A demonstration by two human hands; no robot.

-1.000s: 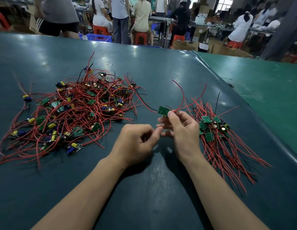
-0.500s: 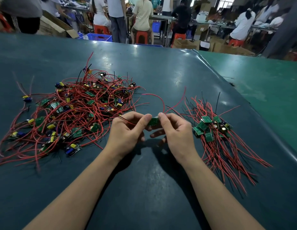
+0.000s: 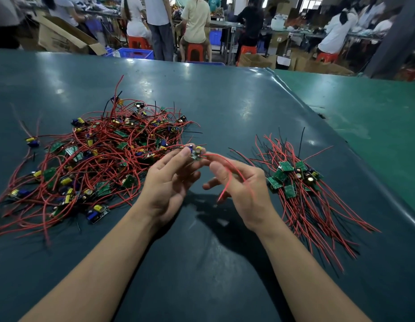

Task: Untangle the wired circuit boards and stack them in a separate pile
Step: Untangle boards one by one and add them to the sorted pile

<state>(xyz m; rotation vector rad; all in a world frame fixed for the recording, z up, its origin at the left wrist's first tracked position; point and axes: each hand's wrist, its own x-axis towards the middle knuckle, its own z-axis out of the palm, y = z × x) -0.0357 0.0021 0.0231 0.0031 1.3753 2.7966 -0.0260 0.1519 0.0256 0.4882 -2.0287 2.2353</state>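
Note:
A tangled heap of small green circuit boards with red wires (image 3: 95, 159) lies on the left of the dark green table (image 3: 225, 108). A sorted pile of boards (image 3: 292, 180) with wires trailing toward me lies on the right. Between the two, above the table, my left hand (image 3: 169, 180) pinches one small circuit board (image 3: 195, 154) by thumb and fingertips. Its red wire (image 3: 227, 173) loops down across my right hand (image 3: 239, 184), whose fingers are loosely curled around it.
The table's right edge (image 3: 355, 145) slopes past the sorted pile, with a lighter green surface (image 3: 364, 108) beyond. Behind the far edge several people stand or sit on red stools (image 3: 194, 52), beside cardboard boxes (image 3: 60, 36) and a blue crate (image 3: 136, 53).
The board has been lifted and turned so its components face up. It passed from both hands' pinch to my left hand alone; my right hand slid down along its red wire.

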